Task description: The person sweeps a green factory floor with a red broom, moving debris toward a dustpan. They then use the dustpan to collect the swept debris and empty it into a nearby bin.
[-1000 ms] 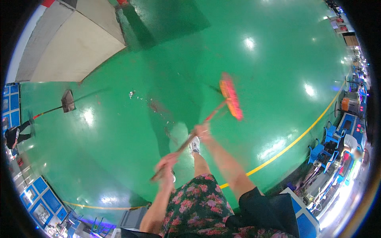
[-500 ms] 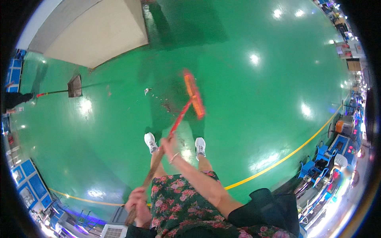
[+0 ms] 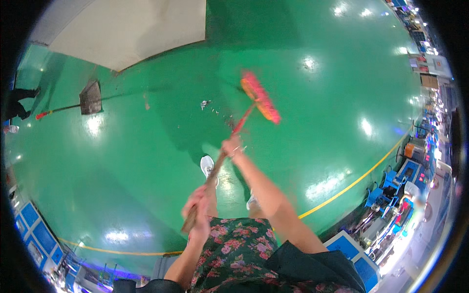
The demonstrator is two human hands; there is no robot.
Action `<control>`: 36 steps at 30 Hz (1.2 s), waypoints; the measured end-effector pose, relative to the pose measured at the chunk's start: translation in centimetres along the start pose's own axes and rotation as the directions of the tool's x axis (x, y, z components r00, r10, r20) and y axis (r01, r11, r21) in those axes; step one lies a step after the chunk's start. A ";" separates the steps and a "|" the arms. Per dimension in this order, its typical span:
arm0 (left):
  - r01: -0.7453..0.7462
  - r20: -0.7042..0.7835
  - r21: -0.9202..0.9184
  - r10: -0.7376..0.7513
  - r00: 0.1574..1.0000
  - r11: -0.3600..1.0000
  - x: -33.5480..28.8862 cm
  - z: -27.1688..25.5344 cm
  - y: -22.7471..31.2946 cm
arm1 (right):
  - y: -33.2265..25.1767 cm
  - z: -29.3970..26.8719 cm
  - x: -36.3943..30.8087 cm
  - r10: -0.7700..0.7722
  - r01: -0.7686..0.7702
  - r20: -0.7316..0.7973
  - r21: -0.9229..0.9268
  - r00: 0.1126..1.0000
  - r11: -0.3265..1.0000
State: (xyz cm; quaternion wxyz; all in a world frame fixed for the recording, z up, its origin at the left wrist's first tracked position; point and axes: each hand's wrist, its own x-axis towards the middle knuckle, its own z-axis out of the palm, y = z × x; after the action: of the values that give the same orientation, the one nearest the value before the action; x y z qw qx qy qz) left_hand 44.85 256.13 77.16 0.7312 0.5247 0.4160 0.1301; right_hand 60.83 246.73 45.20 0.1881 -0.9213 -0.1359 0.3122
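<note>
Both my hands are wrapped round the long handle of a broom (image 3: 241,121). Near the handle's brown end my left hand (image 3: 196,205) is closed on it. My right hand (image 3: 231,145) grips farther down, where the handle turns red. The broom's head (image 3: 261,96), orange and pink-red and blurred, is held out ahead, to the right of the debris. Small whitish scraps (image 3: 205,104) and dark bits lie scattered on the green floor (image 3: 312,127), left of the broom head.
A dustpan (image 3: 91,97) with a red-tipped handle rests at the left, near another person's dark-clad legs (image 3: 22,101). A large pale panel (image 3: 132,34) stands at the far left. Blue chairs (image 3: 378,195) and workbenches line the right, beyond a yellow floor line (image 3: 342,192).
The broom head has swung right and away from me. Both hands have moved forward and to the right with the handle. My view has shifted and my feet have changed position.
</note>
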 end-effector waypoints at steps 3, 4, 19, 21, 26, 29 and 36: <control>-0.113 -0.042 0.152 0.120 0.992 0.982 -1.8 -6.9 6.4 | -12.3 3.3 -5.0 0.298 -0.292 0.076 0.534 0.951 0.794; -0.130 -0.030 0.189 0.138 0.990 0.973 -2.4 -8.7 8.6 | -16.0 3.3 -6.8 0.362 -0.353 0.137 0.682 0.922 0.641; -0.208 0.680 0.150 0.051 0.731 0.966 -6.7 -15.2 5.9 | -6.5 2.5 -26.9 0.652 -0.143 0.217 0.976 0.726 -0.166; -0.184 0.786 0.151 -0.005 0.618 0.971 -6.5 -12.0 2.5 | 0.8 4.2 -29.5 0.619 -0.138 0.249 0.965 0.745 -0.222; -0.082 0.798 0.081 -0.015 0.602 0.993 -4.8 -7.7 -3.7 | 7.9 7.1 -27.8 0.677 -0.262 0.464 0.885 0.571 -0.385; -0.145 0.623 0.184 -0.001 0.782 0.972 2.4 -15.7 -2.5 | -5.5 11.0 -20.2 0.585 -0.188 0.272 0.961 0.764 -0.202; -0.184 0.478 0.317 0.011 0.879 0.930 12.1 -30.8 17.2 | -33.9 16.6 -10.0 0.557 -0.205 0.408 0.897 0.723 -0.390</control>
State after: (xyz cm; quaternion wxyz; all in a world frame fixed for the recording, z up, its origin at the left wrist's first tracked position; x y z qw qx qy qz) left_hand 33.65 291.16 83.36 0.6960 0.6835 0.2164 -0.0399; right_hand 38.24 277.67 52.89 0.7028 -0.4395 0.5098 0.2301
